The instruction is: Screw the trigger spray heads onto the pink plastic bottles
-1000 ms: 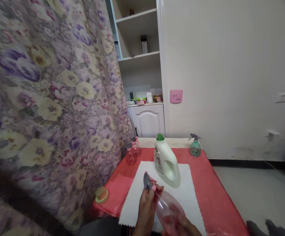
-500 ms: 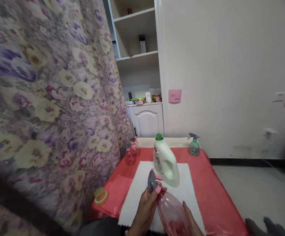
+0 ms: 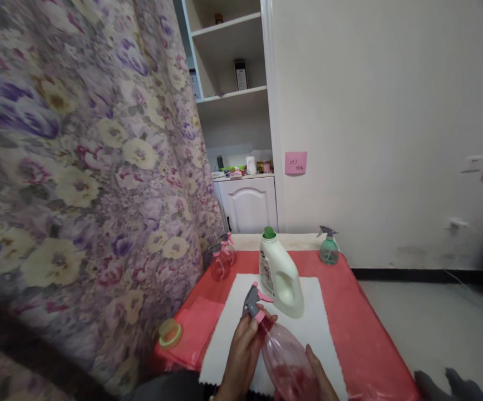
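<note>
Clearly, the left hand (image 3: pixel 239 351) is clamped around the neck of the large pink bottle (image 3: pixel 285 351), while the right hand (image 3: pixel 319 373) is curled against its lower side. It leans between the hands, grey-and-pink spray head (image 3: pixel 250 301) uppermost; whether the red low inside is liquid or cloth showing through, I cannot tell. Just beyond the hands stands an opaque pale jug (image 3: pixel 285 281), its contents hidden, something green (image 3: pixel 269 232) at its mouth. Farther off, small pink bottles (image 3: pixel 220 267) stand ahead-left and a green bottle (image 3: pixel 329 252) ahead-right. Right of the right hand, red tablecloth (image 3: pixel 362 328) runs from the white cloth (image 3: pixel 225 328) to the table's edge. Since half a second ago, the spray head has shifted slightly left and turned, its trigger pointing more rightward.
</note>
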`<state>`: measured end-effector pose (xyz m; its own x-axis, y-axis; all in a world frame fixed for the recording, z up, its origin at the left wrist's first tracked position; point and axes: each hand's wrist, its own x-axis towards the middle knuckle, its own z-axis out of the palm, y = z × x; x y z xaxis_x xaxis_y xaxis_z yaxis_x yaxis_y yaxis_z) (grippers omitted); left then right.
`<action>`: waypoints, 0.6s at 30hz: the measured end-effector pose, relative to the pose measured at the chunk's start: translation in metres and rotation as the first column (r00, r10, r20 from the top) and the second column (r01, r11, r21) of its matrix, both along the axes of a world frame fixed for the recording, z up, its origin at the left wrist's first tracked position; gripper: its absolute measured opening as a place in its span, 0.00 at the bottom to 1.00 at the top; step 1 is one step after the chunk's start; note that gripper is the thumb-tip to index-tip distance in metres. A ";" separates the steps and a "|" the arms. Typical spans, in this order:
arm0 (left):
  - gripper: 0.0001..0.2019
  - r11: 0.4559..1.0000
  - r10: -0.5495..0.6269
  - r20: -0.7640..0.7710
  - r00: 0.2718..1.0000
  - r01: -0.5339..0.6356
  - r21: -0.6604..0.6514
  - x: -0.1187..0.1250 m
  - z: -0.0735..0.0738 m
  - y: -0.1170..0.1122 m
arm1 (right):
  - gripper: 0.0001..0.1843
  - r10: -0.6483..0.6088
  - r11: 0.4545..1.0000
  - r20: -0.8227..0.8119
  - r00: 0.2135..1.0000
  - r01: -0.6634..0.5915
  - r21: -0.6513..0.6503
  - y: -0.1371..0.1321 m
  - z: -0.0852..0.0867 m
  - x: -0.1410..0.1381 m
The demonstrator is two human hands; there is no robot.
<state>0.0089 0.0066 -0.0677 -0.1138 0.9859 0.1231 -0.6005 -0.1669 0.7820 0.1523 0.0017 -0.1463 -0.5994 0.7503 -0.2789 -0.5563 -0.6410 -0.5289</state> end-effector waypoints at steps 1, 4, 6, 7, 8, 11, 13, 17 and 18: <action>0.14 1.000 0.006 0.020 1.000 -0.006 -0.003 0.000 0.001 -0.001 | 0.38 -0.027 1.000 -0.005 1.000 0.027 0.004 0.000 -0.001 -0.002; 0.13 1.000 0.022 0.070 0.997 -0.023 0.018 0.004 0.004 -0.002 | 0.31 -0.134 0.991 -0.020 0.991 0.134 -0.014 0.001 -0.002 -0.006; 0.13 0.999 0.037 0.087 0.996 -0.039 0.023 0.006 0.006 -0.001 | 0.29 -0.215 0.976 -0.002 0.977 0.214 -0.036 0.001 -0.003 -0.008; 0.13 0.999 0.050 0.095 0.994 -0.051 0.016 0.007 0.005 -0.001 | 0.29 -0.242 0.969 0.021 0.970 0.243 -0.039 0.001 -0.004 -0.008; 0.14 0.998 0.064 0.102 0.993 -0.065 0.006 0.008 0.005 0.000 | 0.30 -0.256 0.966 0.047 0.966 0.257 -0.033 0.001 -0.005 -0.009; 0.14 0.992 0.123 0.114 0.986 -0.119 -0.039 0.008 0.002 0.002 | 0.32 -0.247 0.969 0.120 0.962 0.247 0.011 0.005 -0.011 -0.011; 0.13 0.986 0.163 0.096 0.982 -0.158 -0.057 0.007 0.000 0.003 | 0.29 -0.260 0.965 0.179 0.949 0.247 0.093 0.009 -0.014 -0.012; 0.13 0.981 0.192 0.041 0.981 -0.191 -0.031 0.007 0.000 0.003 | 0.20 -0.342 0.903 0.232 0.910 0.250 0.350 0.011 -0.016 -0.010; 0.13 0.980 0.197 0.039 0.980 -0.196 -0.019 0.007 0.000 0.003 | 0.19 -0.358 0.888 0.222 0.907 0.257 0.382 0.008 -0.016 -0.009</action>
<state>0.0158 0.0093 -0.0673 -0.3103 0.9454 0.1000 -0.5882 -0.2736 0.7610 0.1433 0.0102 -0.1625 -0.2576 0.9613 -0.0973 -0.4925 -0.2172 -0.8428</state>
